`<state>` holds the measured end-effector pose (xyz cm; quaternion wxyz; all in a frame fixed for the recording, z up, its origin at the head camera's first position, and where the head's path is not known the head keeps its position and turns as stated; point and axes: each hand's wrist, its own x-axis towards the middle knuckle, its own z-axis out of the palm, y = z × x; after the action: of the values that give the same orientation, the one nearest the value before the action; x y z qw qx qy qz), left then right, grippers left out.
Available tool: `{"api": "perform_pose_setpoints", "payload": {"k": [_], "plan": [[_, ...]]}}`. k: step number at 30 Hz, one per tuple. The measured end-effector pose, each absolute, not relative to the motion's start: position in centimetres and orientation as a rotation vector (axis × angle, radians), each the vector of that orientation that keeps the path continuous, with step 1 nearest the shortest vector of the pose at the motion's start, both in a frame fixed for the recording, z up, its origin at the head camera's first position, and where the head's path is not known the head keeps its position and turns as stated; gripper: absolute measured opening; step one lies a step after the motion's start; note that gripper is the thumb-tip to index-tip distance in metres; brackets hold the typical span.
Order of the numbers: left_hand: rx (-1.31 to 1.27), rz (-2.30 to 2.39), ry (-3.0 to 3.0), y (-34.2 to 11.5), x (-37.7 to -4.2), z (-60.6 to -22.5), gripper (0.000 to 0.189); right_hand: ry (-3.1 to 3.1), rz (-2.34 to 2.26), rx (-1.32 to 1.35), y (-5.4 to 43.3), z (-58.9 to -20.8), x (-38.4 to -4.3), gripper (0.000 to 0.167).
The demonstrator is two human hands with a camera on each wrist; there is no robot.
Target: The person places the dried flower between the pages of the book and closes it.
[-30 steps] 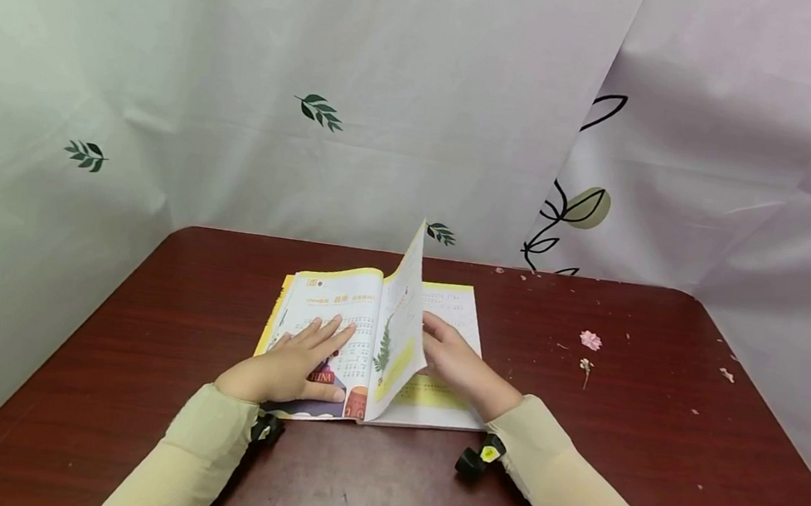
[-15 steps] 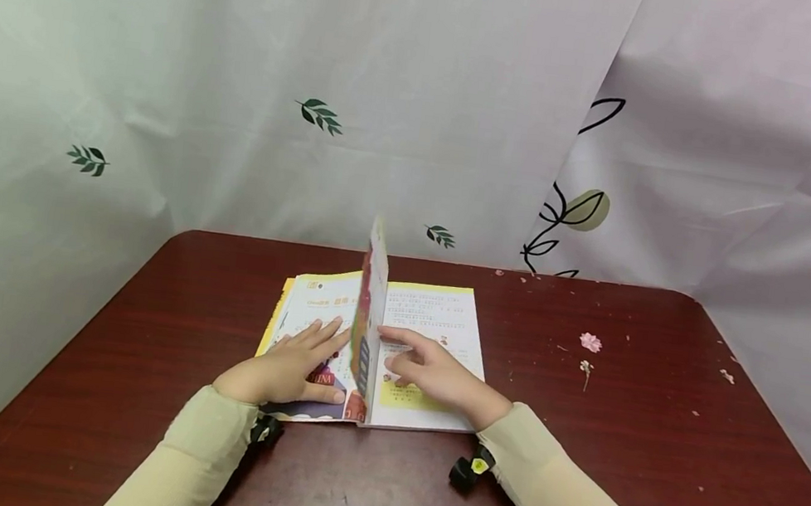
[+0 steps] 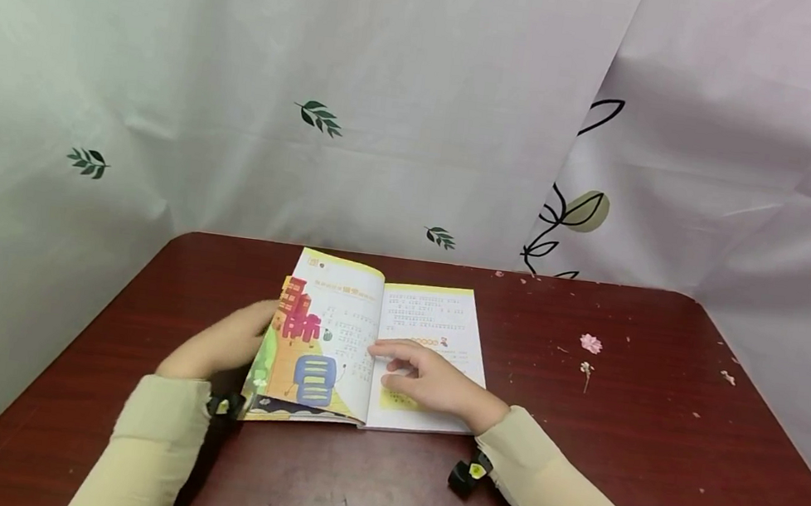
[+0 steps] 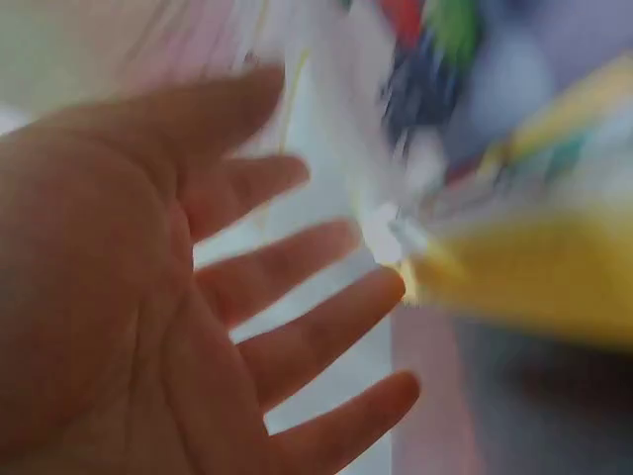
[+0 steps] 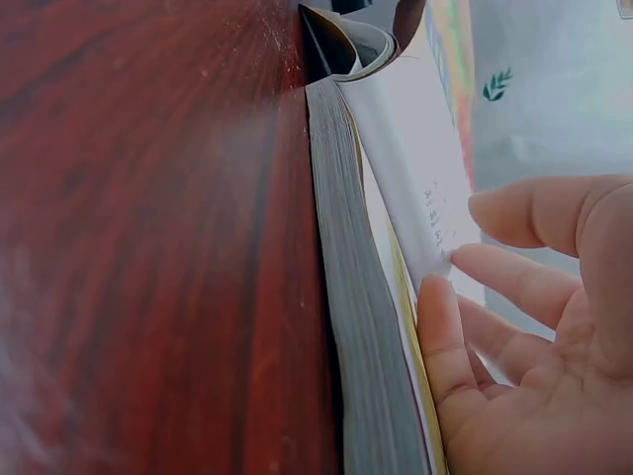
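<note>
An illustrated book (image 3: 436, 311) lies spread on the table. Its left page (image 3: 349, 288) is tilted up a little and carries a red building and a blue figure. My left hand (image 3: 223, 341) is at the book's left edge, its fingertips hidden behind that page. In the left wrist view the fingers (image 4: 316, 332) are straight and spread beside the blurred yellow edge of the book, with nothing in the palm. My right hand (image 3: 436, 382) lies over the right page, index fingertip at the gutter. The right wrist view shows its fingers (image 5: 445, 341) loosely bent beside the pages.
The dark red wooden table (image 3: 578, 456) spreads around the book. To the right lie a pink flower (image 3: 591, 342), a small dried sprig (image 3: 585, 372) and scattered petals. A pale curtain (image 3: 422, 105) with leaf prints hangs behind the table.
The upright leaf has swung over to the left side, showing a new colourful page. My left hand has moved left off the page to its outer edge; my right hand has followed leftward to the gutter.
</note>
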<state>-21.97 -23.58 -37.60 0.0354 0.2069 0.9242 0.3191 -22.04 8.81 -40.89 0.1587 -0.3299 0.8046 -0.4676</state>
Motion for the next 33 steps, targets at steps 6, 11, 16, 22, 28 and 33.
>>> {"api": "perform_pose_setpoints", "payload": {"k": [6,11,16,22,28,33], "plan": [[0.380,0.859,3.038,-24.0,-20.8,-34.8,0.065,2.309,-1.300,-0.951,8.8,-40.8,-22.0,0.045],[0.609,0.903,2.978,-20.5,-20.3,-34.3,0.078,2.318,-1.293,-0.947,9.0,-40.8,-22.0,0.046],[0.810,0.749,2.826,-17.6,-19.8,-35.8,0.092,2.324,-1.292,-0.948,9.0,-40.8,-22.0,0.047],[0.830,0.626,2.757,-16.8,-19.5,-37.4,0.101,2.315,-1.298,-0.962,8.9,-40.8,-22.0,0.047],[0.739,0.554,2.730,-16.6,-19.4,-37.9,0.103,2.319,-1.304,-0.977,9.0,-40.9,-22.2,0.045],[0.675,0.498,2.721,-16.1,-18.8,-37.9,0.102,2.325,-1.307,-0.984,9.1,-40.8,-22.2,0.042]]}}
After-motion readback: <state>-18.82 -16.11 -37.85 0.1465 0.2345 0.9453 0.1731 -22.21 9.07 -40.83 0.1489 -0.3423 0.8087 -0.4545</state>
